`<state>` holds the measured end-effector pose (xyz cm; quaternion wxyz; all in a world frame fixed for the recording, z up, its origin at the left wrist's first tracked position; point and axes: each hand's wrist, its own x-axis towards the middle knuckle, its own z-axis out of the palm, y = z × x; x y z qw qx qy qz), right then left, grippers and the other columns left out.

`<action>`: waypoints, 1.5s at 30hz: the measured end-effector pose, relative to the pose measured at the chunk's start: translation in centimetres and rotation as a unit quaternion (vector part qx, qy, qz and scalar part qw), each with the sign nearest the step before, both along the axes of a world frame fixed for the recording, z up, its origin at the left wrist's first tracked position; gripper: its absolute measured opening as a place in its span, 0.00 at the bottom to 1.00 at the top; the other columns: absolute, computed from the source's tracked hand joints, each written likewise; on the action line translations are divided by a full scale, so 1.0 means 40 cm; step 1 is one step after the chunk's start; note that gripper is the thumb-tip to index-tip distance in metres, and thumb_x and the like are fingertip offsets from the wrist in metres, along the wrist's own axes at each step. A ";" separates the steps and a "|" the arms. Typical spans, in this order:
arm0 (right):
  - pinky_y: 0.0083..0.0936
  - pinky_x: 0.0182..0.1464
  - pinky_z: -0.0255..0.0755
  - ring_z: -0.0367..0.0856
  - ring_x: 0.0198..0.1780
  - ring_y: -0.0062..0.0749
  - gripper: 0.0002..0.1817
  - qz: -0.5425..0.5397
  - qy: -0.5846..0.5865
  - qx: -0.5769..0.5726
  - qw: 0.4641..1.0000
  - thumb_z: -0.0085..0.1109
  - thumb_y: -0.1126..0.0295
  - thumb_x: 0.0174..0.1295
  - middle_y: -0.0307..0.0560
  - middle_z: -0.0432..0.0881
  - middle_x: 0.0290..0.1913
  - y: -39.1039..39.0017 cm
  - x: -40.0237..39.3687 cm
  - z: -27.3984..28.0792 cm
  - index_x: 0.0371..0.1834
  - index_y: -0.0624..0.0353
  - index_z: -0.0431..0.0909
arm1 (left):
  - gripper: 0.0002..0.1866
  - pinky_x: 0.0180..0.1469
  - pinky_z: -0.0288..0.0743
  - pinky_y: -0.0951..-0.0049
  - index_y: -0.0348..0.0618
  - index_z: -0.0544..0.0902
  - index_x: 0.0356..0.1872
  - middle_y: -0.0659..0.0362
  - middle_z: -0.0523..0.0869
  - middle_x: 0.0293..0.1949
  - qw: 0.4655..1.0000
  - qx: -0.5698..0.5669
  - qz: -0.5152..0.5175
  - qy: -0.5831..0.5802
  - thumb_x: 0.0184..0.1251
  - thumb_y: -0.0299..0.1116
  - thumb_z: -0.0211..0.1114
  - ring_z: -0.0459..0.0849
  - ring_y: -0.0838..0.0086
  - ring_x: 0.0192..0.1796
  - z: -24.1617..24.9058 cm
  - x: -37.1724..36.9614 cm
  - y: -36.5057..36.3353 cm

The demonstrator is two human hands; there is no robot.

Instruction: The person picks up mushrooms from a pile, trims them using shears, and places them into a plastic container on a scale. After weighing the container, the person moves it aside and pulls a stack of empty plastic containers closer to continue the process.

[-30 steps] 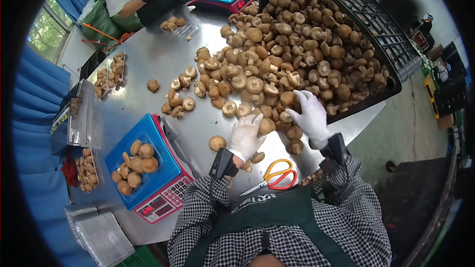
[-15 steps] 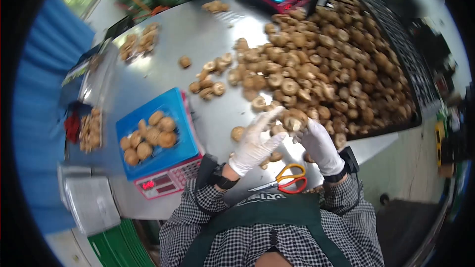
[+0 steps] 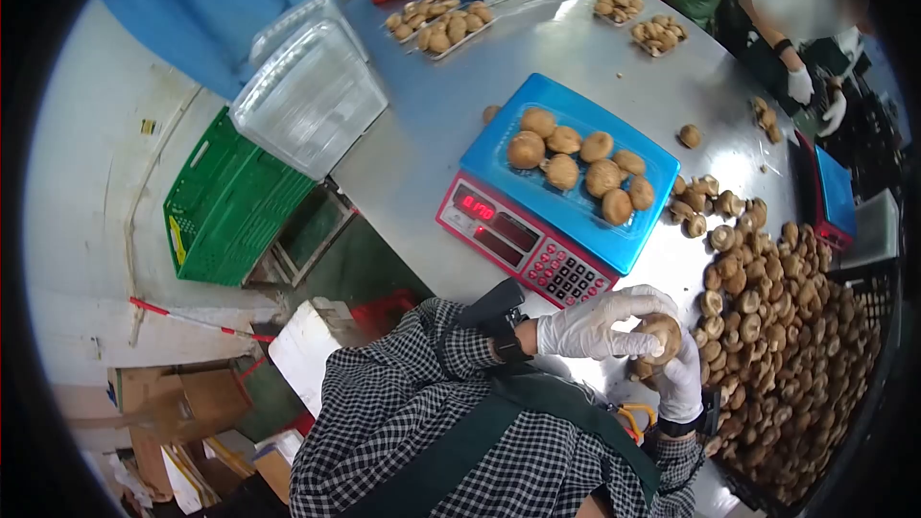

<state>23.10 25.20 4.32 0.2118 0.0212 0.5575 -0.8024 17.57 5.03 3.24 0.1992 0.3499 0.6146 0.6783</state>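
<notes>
Both my hands wear white gloves and come together at the front edge of the metal table, right of the scale. My left hand (image 3: 597, 326) has its thumb and fingers closed round a brown shiitake mushroom (image 3: 662, 334). From below and the right, my right hand (image 3: 683, 386) grips the same mushroom; its fingers are partly hidden. A second brown cap shows just under it. Close by stands a scale with a blue top (image 3: 537, 86) and lit red digits. On it, a clear tray (image 3: 499, 139) holds several mushrooms. Orange-handled scissors (image 3: 635, 414) lie partly covered by my right arm.
A large heap of mushrooms (image 3: 787, 355) spills from a black crate (image 3: 878, 326) on the right. Filled trays (image 3: 451, 29) stand at the far side. Clear empty trays (image 3: 312, 96) and green crates (image 3: 235, 206) are left. Another person (image 3: 801, 58) works by a second scale (image 3: 833, 194).
My view has swung left, bringing the scale to the middle. My left hand, apart from the right hand's mushroom before, now closes on a mushroom together with the right.
</notes>
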 end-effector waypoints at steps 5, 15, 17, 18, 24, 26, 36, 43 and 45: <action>0.25 0.52 0.78 0.82 0.50 0.32 0.43 0.066 -0.061 -0.043 0.995 0.74 0.54 0.50 0.49 0.80 0.52 -0.079 -0.050 -0.021 0.65 0.68 0.66 | 0.24 0.68 0.60 0.61 0.39 0.75 0.59 0.53 0.74 0.60 0.998 0.034 0.060 -0.006 0.72 0.46 0.57 0.69 0.62 0.66 -0.027 -0.015 -0.103; 0.28 0.61 0.67 0.73 0.59 0.27 0.35 0.125 0.125 0.244 0.954 0.70 0.63 0.56 0.45 0.77 0.58 -0.099 -0.120 0.009 0.66 0.62 0.66 | 0.26 0.60 0.70 0.67 0.39 0.73 0.62 0.53 0.75 0.61 0.985 -0.067 0.156 0.024 0.68 0.42 0.62 0.74 0.67 0.61 -0.009 -0.081 -0.275; 0.31 0.60 0.67 0.76 0.57 0.34 0.32 -0.002 0.097 0.389 0.916 0.69 0.64 0.54 0.49 0.79 0.55 -0.040 -0.140 -0.025 0.62 0.60 0.70 | 0.21 0.54 0.74 0.70 0.40 0.75 0.59 0.55 0.78 0.56 0.952 -0.105 0.277 0.078 0.65 0.32 0.62 0.78 0.70 0.52 -0.006 -0.127 -0.343; 0.34 0.58 0.69 0.78 0.54 0.39 0.30 -0.049 0.176 0.540 0.822 0.69 0.65 0.52 0.51 0.80 0.51 -0.004 -0.156 -0.058 0.59 0.60 0.72 | 0.19 0.53 0.74 0.70 0.41 0.77 0.57 0.56 0.79 0.55 0.928 -0.156 0.330 0.074 0.64 0.29 0.62 0.78 0.71 0.52 0.017 -0.154 -0.372; 0.41 0.57 0.69 0.76 0.52 0.49 0.29 -0.002 0.113 0.782 0.613 0.69 0.62 0.50 0.55 0.78 0.49 0.084 -0.224 -0.219 0.54 0.62 0.74 | 0.18 0.47 0.74 0.71 0.44 0.78 0.55 0.56 0.81 0.47 0.831 -0.274 0.449 0.177 0.64 0.33 0.65 0.81 0.69 0.45 -0.058 -0.320 -0.444; 0.41 0.61 0.67 0.73 0.59 0.51 0.29 -0.081 0.184 0.761 0.616 0.69 0.63 0.51 0.55 0.75 0.57 0.082 -0.212 -0.197 0.56 0.62 0.73 | 0.17 0.44 0.77 0.65 0.42 0.79 0.52 0.54 0.84 0.39 0.855 -0.333 0.393 0.065 0.65 0.36 0.65 0.83 0.66 0.38 -0.052 -0.335 -0.446; 0.21 0.38 0.75 0.80 0.34 0.23 0.14 -0.069 0.140 0.394 0.906 0.58 0.67 0.67 0.43 0.83 0.32 -0.069 -0.327 -0.126 0.50 0.65 0.76 | 0.11 0.40 0.76 0.71 0.46 0.82 0.44 0.57 0.84 0.30 0.810 -0.411 0.412 0.066 0.66 0.39 0.62 0.83 0.71 0.34 -0.063 -0.372 -0.439; 0.15 0.27 0.69 0.75 0.24 0.18 0.06 -0.103 0.091 0.311 0.940 0.54 0.74 0.68 0.39 0.80 0.26 -0.108 -0.355 -0.144 0.43 0.66 0.73 | 0.07 0.32 0.76 0.73 0.45 0.77 0.39 0.61 0.81 0.25 0.822 -0.389 0.414 0.044 0.67 0.35 0.60 0.80 0.77 0.23 -0.116 -0.368 -0.431; 0.15 0.27 0.69 0.74 0.24 0.17 0.05 -0.115 0.098 0.335 0.930 0.54 0.75 0.67 0.39 0.79 0.25 -0.108 -0.356 -0.128 0.41 0.65 0.72 | 0.06 0.31 0.76 0.74 0.44 0.77 0.39 0.63 0.80 0.24 0.848 -0.348 0.398 0.019 0.68 0.34 0.59 0.80 0.79 0.23 -0.096 -0.366 -0.432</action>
